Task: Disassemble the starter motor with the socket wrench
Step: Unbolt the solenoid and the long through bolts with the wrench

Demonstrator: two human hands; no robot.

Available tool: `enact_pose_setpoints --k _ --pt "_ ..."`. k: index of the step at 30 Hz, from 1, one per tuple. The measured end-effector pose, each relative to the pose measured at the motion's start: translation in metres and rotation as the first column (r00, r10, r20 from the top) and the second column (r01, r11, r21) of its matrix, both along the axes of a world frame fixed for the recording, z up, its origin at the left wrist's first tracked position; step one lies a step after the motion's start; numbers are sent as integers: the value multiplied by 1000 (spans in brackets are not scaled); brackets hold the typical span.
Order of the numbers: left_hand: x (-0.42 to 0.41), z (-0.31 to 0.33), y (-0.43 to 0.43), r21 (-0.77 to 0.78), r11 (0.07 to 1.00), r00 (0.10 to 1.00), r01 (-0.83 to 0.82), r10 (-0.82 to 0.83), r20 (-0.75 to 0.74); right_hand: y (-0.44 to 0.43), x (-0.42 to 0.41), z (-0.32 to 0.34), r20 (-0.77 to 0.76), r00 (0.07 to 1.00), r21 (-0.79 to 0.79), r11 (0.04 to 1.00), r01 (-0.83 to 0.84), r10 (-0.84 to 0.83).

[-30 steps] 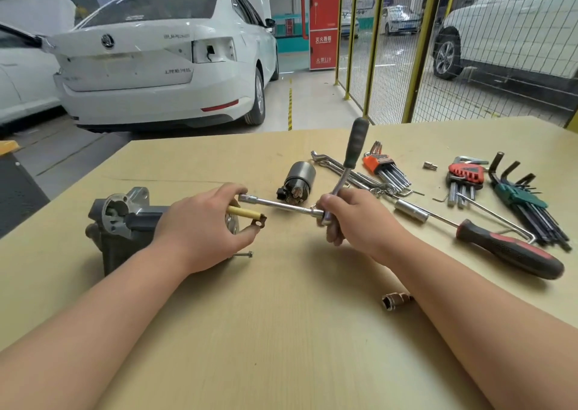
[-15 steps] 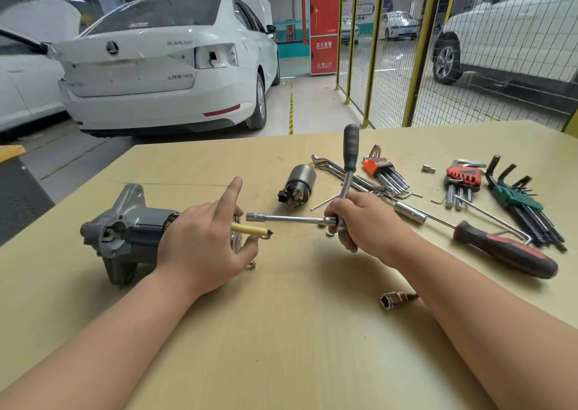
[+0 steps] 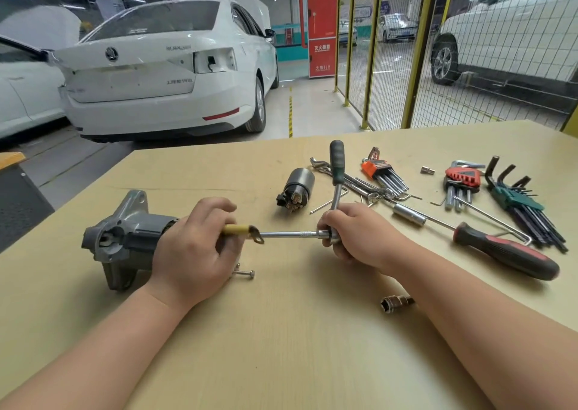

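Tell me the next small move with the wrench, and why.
Probably swing the wrench round: left hand grips the motor, right hand holds the wrench, its bar points at the motor's end, one bolt already lies on the table.

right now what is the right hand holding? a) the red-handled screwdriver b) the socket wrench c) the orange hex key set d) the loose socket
b: the right hand grips the socket wrench near its head, while the left hand holds the starter motor
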State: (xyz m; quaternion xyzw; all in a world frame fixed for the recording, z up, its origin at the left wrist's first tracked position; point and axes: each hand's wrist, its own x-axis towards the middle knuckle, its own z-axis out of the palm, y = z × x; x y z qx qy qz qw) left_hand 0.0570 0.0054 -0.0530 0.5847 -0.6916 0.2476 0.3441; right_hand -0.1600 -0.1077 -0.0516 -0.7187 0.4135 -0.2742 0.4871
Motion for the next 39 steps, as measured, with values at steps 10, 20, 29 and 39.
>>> enact_pose_setpoints --k 10,20,29,39 --pt "16 7 3 -5 911 699 413 -321 -639 -3 4 -1 81 995 105 994 42 -51" --pt "19 43 2 571 813 928 115 117 -353 0 3 0 3 998 37 997 62 -62" --pt "6 36 -1 679 716 972 -164 236 -14 -1 6 -2 2 998 80 995 67 -67" --pt "0 27 2 517 840 975 -164 218 -45 1 4 -1 1 998 113 992 60 -60"
